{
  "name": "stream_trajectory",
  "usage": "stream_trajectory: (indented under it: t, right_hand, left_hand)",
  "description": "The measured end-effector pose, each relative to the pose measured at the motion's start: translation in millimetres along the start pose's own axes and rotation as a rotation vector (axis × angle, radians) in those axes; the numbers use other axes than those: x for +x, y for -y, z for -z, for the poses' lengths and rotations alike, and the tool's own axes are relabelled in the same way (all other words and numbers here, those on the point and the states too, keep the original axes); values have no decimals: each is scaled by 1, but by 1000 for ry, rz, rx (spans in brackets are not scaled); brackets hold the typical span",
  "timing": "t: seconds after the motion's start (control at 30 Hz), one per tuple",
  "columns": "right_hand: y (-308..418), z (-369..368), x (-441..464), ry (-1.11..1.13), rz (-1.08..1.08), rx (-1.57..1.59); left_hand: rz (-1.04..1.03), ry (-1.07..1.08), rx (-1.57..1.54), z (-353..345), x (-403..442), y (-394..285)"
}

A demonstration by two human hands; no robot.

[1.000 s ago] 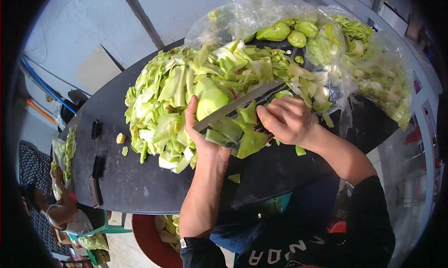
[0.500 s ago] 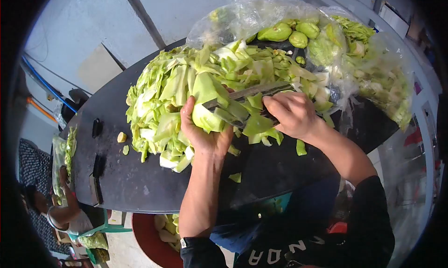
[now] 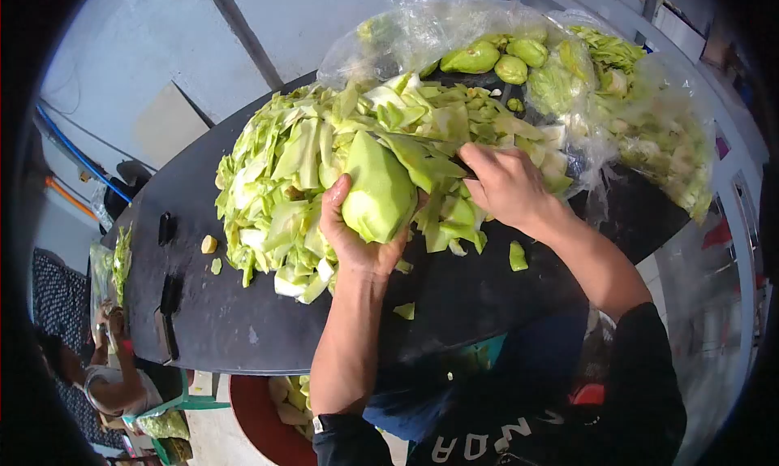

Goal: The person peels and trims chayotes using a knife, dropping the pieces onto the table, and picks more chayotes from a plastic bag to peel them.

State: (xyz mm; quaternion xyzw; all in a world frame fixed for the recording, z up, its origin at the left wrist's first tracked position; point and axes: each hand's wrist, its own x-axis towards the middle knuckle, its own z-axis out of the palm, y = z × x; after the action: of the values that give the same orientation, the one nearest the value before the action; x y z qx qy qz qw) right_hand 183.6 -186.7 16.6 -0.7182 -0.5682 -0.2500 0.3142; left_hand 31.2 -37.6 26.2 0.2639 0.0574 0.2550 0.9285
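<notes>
My left hand (image 3: 361,243) is wrapped around a pale green, partly cut vegetable (image 3: 378,192), held over the dark table (image 3: 268,336). Close by on the right, my right hand (image 3: 507,186) grips a knife, whose blade is mostly hidden behind green slices (image 3: 422,164) beside the vegetable. A large heap of cut green pieces (image 3: 276,157) lies behind and to the left of both hands. Small scraps (image 3: 518,256) rest on the table below my right hand.
Whole green vegetables (image 3: 471,58) and a clear plastic bag (image 3: 649,133) of cut pieces are at the back right. Dark objects (image 3: 166,229) lie at the table's left. Below the edge stands a red tub (image 3: 251,409). Another person (image 3: 122,385) is at the lower left.
The knife has moved from across the vegetable to its upper right side, and its blade is now mostly hidden. More of the vegetable's smooth face shows. The other person's hands have come together.
</notes>
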Motion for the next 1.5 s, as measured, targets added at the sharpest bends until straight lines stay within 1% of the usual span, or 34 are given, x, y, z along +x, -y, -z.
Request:
stream_trajectory:
  t: [0.07,0.13,0.17,0.2,0.23,0.3,0.37,0.4,0.43,0.47,0.5,0.57,0.6,0.63,0.7,0.73,0.77,0.83,0.97,1.03,1.07,1.1,1.13,1.17,1.23,1.47,1.5]
  right_hand:
    - [-1,-2,-1,6,7,25]
    - [-4,-3,0,85,-85,19]
    - [-8,-4,0,85,-85,20]
    - [-11,-4,0,118,-156,-5]
    - [-13,-2,1,149,-229,-33]
    - [-12,4,1,187,-236,-51]
    - [-10,2,0,31,-146,-29]
    - [-8,1,-1,32,-146,-22]
    - [-6,0,-2,-16,-58,-6]
    - [-4,1,-2,-66,31,6]
    - [0,2,-1,-67,33,5]
    - [9,5,-1,-185,252,-23]
    - [11,-1,-2,-254,324,-37]
    - [13,0,-3,-250,324,-38]
    - [21,6,-2,-214,444,-60]
    - [24,6,-2,-208,464,-77]
    - [25,5,-2,-208,466,-74]
    - [26,4,-2,-229,471,-94]
    - [23,3,-3,-222,476,-96]
    - [24,4,-4,-197,452,-122]
    - [23,2,-2,-208,404,-107]
    - [19,-1,0,-216,353,-91]
    - [9,-4,-1,-137,278,-72]
    - [5,-5,-2,-138,245,-54]
    - [2,-6,-4,-126,254,-59]
    - [1,-1,-2,-86,237,7]
    - [2,2,-2,-98,261,-11]
  left_hand:
    - [4,30,-26,5,0,-1]
    - [10,67,-49,7,0,-2]
    - [17,135,-57,8,-2,-3]
    - [28,207,-63,7,-2,-3]
    - [32,215,-62,2,0,-3]
    - [-3,65,-189,-6,1,-1]
    - [-18,72,-243,-2,5,-2]
    - [-55,55,-184,0,6,-4]
    - [-93,39,-125,2,6,-5]
    - [-100,22,-130,5,7,-6]
    - [-101,24,-130,3,7,-7]
    - [-104,-142,-154,-2,6,-3]
    - [-90,-191,-88,-2,6,0]
    - [-88,-192,-90,0,5,0]
    - [1,-99,-120,9,4,-1]
    - [10,-94,-141,10,7,-1]
    - [7,-95,-141,11,6,-2]
    - [54,-30,-168,11,6,-3]
    - [14,-64,-167,7,6,-1]
    - [22,-39,-120,6,4,-2]
    - [22,-40,-118,3,5,-3]
    - [-37,-146,-107,-1,7,-5]
    - [-94,-251,-96,-4,7,-5]
    - [-131,-236,-102,-2,9,-6]
    - [-90,-199,-98,5,9,-10]
    - [-58,-131,-65,3,10,-17]
    - [-44,-86,-69,6,10,-18]
